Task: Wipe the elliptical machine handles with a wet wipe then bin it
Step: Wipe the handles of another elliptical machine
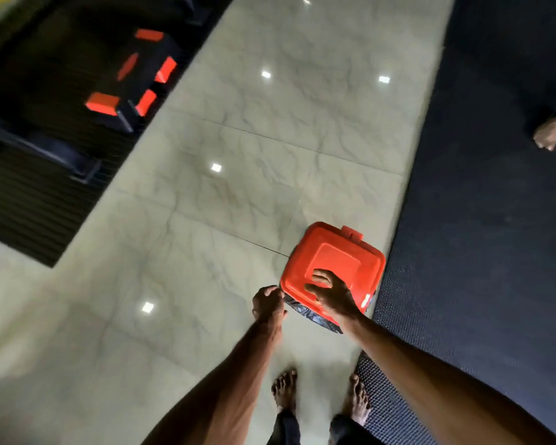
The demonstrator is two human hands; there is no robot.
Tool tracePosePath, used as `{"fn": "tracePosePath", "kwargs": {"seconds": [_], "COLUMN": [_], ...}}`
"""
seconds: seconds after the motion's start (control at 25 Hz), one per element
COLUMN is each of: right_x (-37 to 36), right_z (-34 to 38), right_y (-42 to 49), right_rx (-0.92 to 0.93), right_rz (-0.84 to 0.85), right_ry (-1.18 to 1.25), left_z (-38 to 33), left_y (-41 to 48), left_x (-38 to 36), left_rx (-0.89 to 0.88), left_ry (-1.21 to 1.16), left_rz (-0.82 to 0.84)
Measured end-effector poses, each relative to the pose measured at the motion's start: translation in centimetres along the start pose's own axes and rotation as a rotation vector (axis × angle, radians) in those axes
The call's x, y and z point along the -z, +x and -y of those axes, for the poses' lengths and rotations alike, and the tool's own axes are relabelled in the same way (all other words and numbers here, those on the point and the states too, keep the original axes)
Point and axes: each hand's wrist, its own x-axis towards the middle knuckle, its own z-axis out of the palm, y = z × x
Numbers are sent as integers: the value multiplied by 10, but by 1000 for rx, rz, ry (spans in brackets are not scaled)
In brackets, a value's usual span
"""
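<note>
A red bin (350,252) with a black liner (305,311) stands on the tiled floor beside a dark mat. My right hand (333,293) lies on the near part of its red lid (337,261), fingers spread over the top and thumb at the front edge. My left hand (268,303) is closed in a fist against the bin's left rim, next to the liner. No wet wipe shows in either hand; whatever the fist may hold is hidden. The elliptical machine's handles are out of view.
Black gym equipment with red parts (135,78) stands at the upper left on a ribbed dark mat. A dark rubber mat (479,220) runs along the right. Another person's bare foot (548,136) is at the far right. My bare feet (321,396) are below the bin.
</note>
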Motion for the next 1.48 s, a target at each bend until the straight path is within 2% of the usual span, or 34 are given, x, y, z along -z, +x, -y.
{"fn": "tracePosePath", "kwargs": {"seconds": [0.12, 0.28, 0.4, 0.52, 0.76, 0.92, 1.08, 1.2, 1.48], "right_x": [-24, -59, -92, -127, -182, -191, -186, -182, -202], "right_z": [93, 197, 237, 242, 189, 119, 27, -35, -136], "right_y": [-48, -128, -208, -300, -520, -669, -818, -919, -1089], "right_rx": [16, 100, 188, 255, 333, 371, 411, 436, 456], "right_rz": [137, 362, 605, 847, 1302, 1603, 1873, 1978, 2115], "right_ry": [74, 40, -113, -279, -469, -586, -698, -709, -732], "left_z": [-54, -90, -78, -25, 117, 230, 361, 454, 594], "left_y": [-71, -174, -261, -351, -528, -650, -763, -836, -939], "left_x": [57, 146, 216, 269, 342, 355, 357, 363, 417], "left_rx": [-45, -122, -197, -246, -244, -251, -152, -75, -40], "left_ry": [-201, -545, -790, -996, -1225, -1322, -1443, -1447, -1487], "left_rz": [-72, -180, -384, -620, -1100, -1357, -1627, -1790, -1953]}}
